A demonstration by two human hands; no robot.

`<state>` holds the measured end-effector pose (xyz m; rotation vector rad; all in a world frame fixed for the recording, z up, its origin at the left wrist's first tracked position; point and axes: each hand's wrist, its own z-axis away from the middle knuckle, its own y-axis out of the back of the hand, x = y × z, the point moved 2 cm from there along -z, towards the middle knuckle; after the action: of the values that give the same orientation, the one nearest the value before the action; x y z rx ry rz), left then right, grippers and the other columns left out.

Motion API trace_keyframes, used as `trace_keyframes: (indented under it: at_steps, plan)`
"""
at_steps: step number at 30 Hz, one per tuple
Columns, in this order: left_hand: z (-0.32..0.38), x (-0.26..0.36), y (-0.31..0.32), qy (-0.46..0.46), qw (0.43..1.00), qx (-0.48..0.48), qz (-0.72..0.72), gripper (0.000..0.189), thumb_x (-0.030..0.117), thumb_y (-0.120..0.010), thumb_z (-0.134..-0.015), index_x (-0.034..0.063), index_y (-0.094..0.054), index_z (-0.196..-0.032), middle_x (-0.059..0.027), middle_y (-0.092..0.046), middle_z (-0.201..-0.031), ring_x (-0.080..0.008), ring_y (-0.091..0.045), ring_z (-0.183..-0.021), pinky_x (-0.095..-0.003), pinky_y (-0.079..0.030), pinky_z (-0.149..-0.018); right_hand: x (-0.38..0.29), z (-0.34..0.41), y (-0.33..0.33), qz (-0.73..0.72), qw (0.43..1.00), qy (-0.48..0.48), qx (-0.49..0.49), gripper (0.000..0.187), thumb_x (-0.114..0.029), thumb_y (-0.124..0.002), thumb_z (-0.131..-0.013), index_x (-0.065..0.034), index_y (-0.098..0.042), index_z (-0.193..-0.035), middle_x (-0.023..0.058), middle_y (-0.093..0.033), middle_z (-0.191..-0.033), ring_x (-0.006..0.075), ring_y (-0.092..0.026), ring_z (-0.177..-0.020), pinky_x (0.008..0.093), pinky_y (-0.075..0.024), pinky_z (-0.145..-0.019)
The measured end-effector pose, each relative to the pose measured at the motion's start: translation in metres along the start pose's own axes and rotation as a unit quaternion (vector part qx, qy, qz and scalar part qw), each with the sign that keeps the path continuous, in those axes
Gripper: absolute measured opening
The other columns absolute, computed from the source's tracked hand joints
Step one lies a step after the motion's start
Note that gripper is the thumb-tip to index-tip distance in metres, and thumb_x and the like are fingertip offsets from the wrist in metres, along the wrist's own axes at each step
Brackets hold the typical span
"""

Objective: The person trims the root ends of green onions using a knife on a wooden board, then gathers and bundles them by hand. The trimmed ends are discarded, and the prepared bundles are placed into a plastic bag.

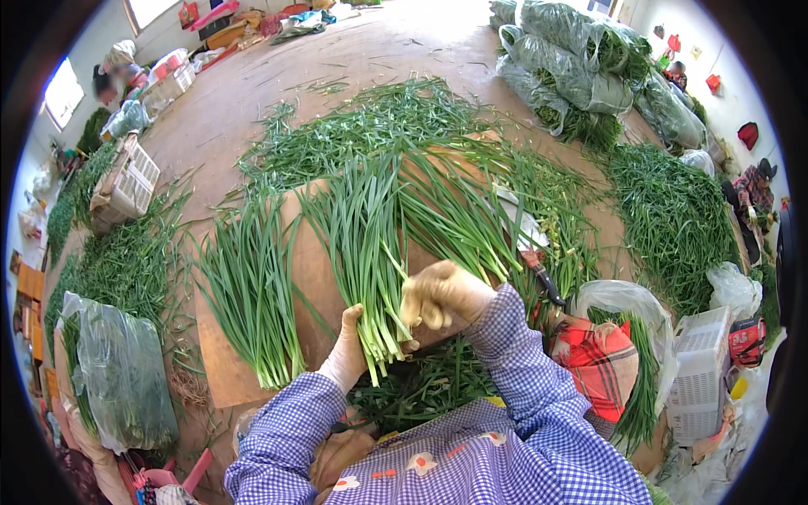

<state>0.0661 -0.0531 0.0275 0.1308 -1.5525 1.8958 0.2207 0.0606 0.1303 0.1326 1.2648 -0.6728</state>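
My left hand (348, 350), in a pale glove, grips a bundle of green garlic chives (363, 252) near its pale cut ends. The leaves fan away from me over a brown board (237, 360). At the bundle's right side is my right hand (442, 295), also gloved, its fingers curled. A pale stalk (394, 260) meets its fingertips; whether they pinch it is hidden. Another chive bundle (255, 297) lies on the board to the left. More loose chives (461, 221) spread to the right, beside a knife with a black handle (548, 284).
Chive trimmings (372, 120) heap beyond the board. Plastic-wrapped chive bundles (568, 63) are stacked at the back right. A bagged bundle (123, 379) stands at left, a white crate (701, 372) at right. Other people (754, 189) are along the walls.
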Motion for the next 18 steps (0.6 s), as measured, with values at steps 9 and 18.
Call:
trace_keyframes:
  at_steps: [9,18]
  plan:
    - [-0.002,-0.002,-0.004,-0.007,0.999,0.01,0.029,0.081,0.061,-0.052,-0.08,0.0023,-0.042,-0.134,-0.0215,-0.057,-0.12,-0.0353,-0.06,-0.106,-0.0508,-0.053,-0.087,0.032,-0.033,-0.009,0.447,0.855,-0.108,0.241,0.046,-0.047,-0.061,-0.086,-0.0038,-0.069,-0.097,0.0096,-0.069,-0.077,0.0199,-0.066,-0.063,0.0324,-0.0528,-0.066]
    - [-0.01,-0.01,-0.002,-0.023,0.996,0.087,0.019,0.067,0.056,-0.051,-0.084,0.0056,-0.05,-0.127,-0.0152,-0.063,-0.112,-0.0303,-0.065,-0.093,-0.0501,-0.055,-0.082,0.098,-0.012,0.0,0.03,0.949,0.072,0.305,0.029,-0.018,-0.066,-0.087,0.0034,-0.064,-0.106,0.01,-0.069,-0.082,0.0124,-0.064,-0.07,0.025,-0.0533,-0.065]
